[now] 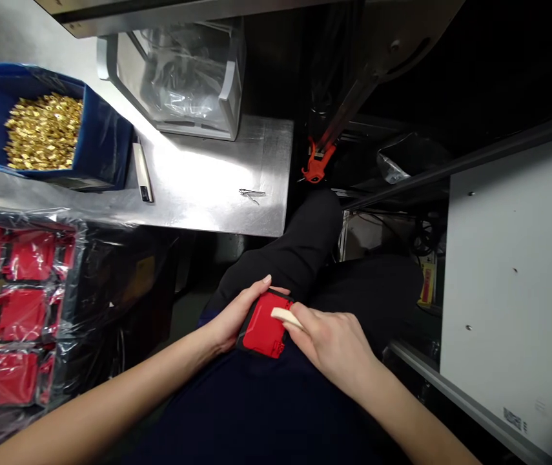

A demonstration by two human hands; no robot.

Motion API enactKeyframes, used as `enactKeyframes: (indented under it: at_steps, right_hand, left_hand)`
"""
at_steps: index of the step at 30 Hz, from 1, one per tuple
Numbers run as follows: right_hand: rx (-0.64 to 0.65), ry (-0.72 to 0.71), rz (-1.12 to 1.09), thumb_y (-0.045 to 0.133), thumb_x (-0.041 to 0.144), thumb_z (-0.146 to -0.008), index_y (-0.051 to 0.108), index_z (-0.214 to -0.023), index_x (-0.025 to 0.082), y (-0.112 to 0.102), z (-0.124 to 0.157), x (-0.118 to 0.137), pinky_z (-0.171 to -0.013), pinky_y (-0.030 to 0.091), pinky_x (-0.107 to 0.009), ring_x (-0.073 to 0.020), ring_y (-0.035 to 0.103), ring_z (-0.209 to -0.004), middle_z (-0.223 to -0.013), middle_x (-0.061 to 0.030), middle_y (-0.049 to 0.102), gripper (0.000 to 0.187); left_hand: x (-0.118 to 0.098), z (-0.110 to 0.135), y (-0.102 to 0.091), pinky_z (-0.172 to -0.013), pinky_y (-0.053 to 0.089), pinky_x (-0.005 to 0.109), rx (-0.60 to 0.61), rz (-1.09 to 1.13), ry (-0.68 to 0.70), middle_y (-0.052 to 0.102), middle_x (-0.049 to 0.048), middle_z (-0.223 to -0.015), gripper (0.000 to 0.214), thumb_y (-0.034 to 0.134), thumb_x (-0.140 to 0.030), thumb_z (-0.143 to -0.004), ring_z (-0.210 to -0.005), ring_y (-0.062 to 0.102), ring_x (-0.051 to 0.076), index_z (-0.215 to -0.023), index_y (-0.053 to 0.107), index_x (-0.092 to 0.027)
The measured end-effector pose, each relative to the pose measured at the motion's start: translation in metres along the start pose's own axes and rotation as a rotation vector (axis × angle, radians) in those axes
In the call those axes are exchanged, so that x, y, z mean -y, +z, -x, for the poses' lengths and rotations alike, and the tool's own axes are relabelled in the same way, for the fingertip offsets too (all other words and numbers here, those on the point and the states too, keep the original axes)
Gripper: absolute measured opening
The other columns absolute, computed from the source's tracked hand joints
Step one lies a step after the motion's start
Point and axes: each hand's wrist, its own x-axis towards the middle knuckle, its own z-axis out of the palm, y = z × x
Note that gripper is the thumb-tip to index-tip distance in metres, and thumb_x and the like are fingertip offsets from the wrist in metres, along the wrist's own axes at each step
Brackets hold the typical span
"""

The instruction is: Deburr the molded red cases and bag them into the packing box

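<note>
My right hand [331, 336]: clamped on pale stick [283, 315], light pressure advisable; left hand [237, 316]: clasped on red case [262, 326], best held firm.

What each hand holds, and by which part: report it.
Left hand: the red-and-black case, by its left side. Right hand: a cream strip, by its right end.

One held red case [262, 325], one pale stick [284, 315], one blue bin [105, 132], one orange tool [315, 169].
</note>
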Motion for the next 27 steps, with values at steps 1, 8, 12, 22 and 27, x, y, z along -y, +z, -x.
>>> enactKeyframes:
  at_steps: [1, 8, 12, 22, 27]
  right_hand:
    - [0.006, 0.005, -0.001, 0.045, 0.036, -0.107, 0.061, -0.106, 0.025, 0.000, 0.001, -0.001, -0.055, 0.023, -0.030, -0.0133, 0.069, -0.065, -0.080, 0.0025, 0.076, 0.019]
    - [-0.038, -0.044, 0.022, 0.045, 0.039, -0.107, 0.058, -0.097, 0.025, 0.006, -0.001, 0.008, -0.056, 0.023, -0.032, -0.0141, 0.066, -0.058, -0.075, 0.0038, 0.073, 0.022]
    - [-0.053, 0.022, 0.042, 0.046, 0.036, -0.107, 0.059, -0.101, 0.025, 0.009, 0.002, 0.006, -0.056, 0.021, -0.033, -0.0152, 0.067, -0.059, -0.077, 0.0031, 0.074, 0.018]
    - [-0.205, 0.066, -0.102, 0.045, 0.046, -0.105, 0.060, -0.094, 0.025, -0.031, -0.055, 0.021, -0.059, 0.027, -0.029, -0.0165, 0.070, -0.068, -0.077, 0.0016, 0.075, 0.028]
    - [-0.197, 0.069, -0.262, 0.037, 0.063, -0.103, 0.063, -0.104, 0.025, -0.043, -0.172, 0.047, -0.066, 0.040, -0.028, -0.0215, 0.073, -0.087, -0.096, -0.0033, 0.078, 0.047]
  left_hand:
    - [0.000, 0.000, 0.000, -0.074, 0.061, 0.033, -0.002, -0.006, 0.000, 0.080, 0.0165, -0.105, 0.059, 0.065, -0.064, -0.089, -0.085, 0.076, 0.026, -0.116, 0.075, -0.013]
    - [0.000, 0.000, 0.002, -0.081, 0.060, 0.035, -0.007, -0.035, 0.012, 0.080, 0.0177, -0.109, 0.062, 0.063, -0.066, -0.089, -0.091, 0.076, 0.028, -0.117, 0.075, -0.012]
    - [0.000, 0.001, 0.002, -0.078, 0.060, 0.034, -0.021, -0.036, 0.011, 0.080, 0.0172, -0.108, 0.063, 0.063, -0.067, -0.088, -0.088, 0.076, 0.027, -0.117, 0.075, -0.013]
    - [-0.003, 0.009, -0.002, -0.063, 0.058, 0.028, 0.035, 0.235, -0.084, 0.079, 0.0116, -0.075, 0.064, 0.056, -0.071, -0.091, -0.062, 0.072, 0.020, -0.087, 0.076, -0.011]
    - [0.003, 0.011, -0.010, -0.077, 0.061, 0.035, 0.136, 0.274, -0.023, 0.082, 0.0191, -0.093, 0.068, 0.054, -0.067, -0.095, -0.079, 0.078, 0.027, -0.104, 0.077, -0.003]
